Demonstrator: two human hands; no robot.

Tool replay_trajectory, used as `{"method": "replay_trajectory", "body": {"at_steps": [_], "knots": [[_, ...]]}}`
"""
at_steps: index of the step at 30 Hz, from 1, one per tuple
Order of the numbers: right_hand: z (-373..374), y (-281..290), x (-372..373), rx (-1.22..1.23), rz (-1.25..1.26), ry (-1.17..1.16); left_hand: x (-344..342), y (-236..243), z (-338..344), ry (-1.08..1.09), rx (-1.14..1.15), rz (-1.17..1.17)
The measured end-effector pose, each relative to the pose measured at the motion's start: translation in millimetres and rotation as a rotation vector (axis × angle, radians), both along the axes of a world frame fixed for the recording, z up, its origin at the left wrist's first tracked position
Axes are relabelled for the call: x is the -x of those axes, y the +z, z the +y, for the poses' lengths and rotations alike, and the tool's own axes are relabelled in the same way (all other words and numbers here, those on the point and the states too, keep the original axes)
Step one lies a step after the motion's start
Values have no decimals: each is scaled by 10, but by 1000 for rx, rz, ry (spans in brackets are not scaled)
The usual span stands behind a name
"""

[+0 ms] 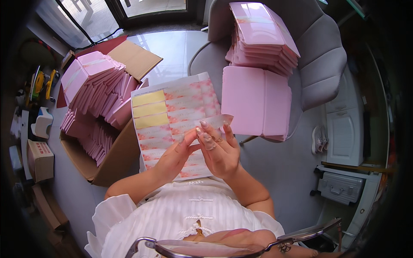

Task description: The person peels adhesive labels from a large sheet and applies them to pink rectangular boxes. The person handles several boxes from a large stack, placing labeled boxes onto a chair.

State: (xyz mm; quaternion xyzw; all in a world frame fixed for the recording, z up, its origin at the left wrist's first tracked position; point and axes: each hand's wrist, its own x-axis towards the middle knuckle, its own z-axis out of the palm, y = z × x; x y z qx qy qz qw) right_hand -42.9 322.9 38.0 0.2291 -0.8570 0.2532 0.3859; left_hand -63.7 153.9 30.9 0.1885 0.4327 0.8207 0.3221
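A sheet of sticker labels (189, 103) printed with pink flowers lies in front of my body. Three yellowish backing strips (149, 109) show at its upper left, where labels are gone. Above the sheet, my right hand (220, 150) pinches a loose sticker label (224, 119), whose far end juts out past the fingers to the right. My left hand (174, 155) is closed, its fingertips meeting the right hand's at the label's left end. Fingers partly cover what the left one grips.
On a grey chair (320, 56) at right stand a stack of pink folded boxes (262, 36) and a nearer flat pink box (256, 101). Left of the sheet, a cardboard carton (109, 157) is heaped with pink boxes (92, 77). A silver case (340, 188) sits far right.
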Motion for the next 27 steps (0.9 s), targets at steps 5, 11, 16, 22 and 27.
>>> {"method": "replay_trajectory", "body": {"at_steps": [5,11,16,22,27], "knots": [[223,28,-67,6,-146,-47,101,-141,164,21,68,-42],[594,373,2,770,-616,-115,222,20,341,23,129,304],[812,573,187,862,-763,-149,363,108,464,152,541,637],[995,505,537,388,-693,-400,364,-25,502,175,962,1170],[805,449,631,202,-609,-449,319,-103,548,138,1009,1192]]}}
